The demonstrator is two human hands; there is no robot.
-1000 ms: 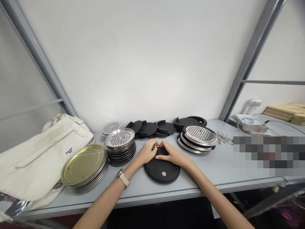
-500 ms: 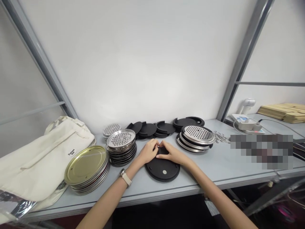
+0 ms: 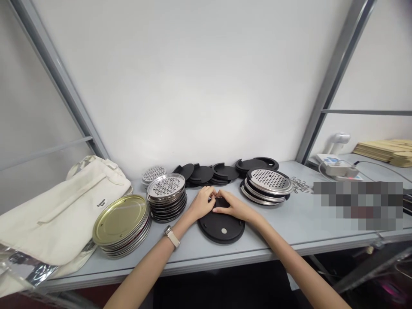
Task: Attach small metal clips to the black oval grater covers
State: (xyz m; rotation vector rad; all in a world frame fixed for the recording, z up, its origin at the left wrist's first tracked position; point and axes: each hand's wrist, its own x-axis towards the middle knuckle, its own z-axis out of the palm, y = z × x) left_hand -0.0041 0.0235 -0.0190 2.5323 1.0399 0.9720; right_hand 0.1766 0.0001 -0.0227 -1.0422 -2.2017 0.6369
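A black round base point(image 3: 214, 231) with a pale dot near its front edge lies flat on the grey table. My left hand point(image 3: 203, 203) rests over its far-left rim, thumb and fingers bent together. From the other side, my right hand point(image 3: 234, 207) meets it, index finger curled and thumb stretched across the base. A small shiny metal bit shows between the fingertips at the far edge; its kind is too small to make out. To the left stands a stack of round metal grater discs point(image 3: 166, 187). To the right, perforated metal discs point(image 3: 269, 180) are piled with black rims.
Gold-coloured round lids point(image 3: 122, 218) are stacked at the left, beside a cream cloth bag point(image 3: 67, 206). Black round holders point(image 3: 202, 174) line the wall. Bent wire pieces point(image 3: 300, 185) lie at the right, near a white device with cables point(image 3: 334, 163). Metal posts flank the table.
The view shifts slightly from head movement. Both hands stay at the far edge of the black base, with only slight finger movement.
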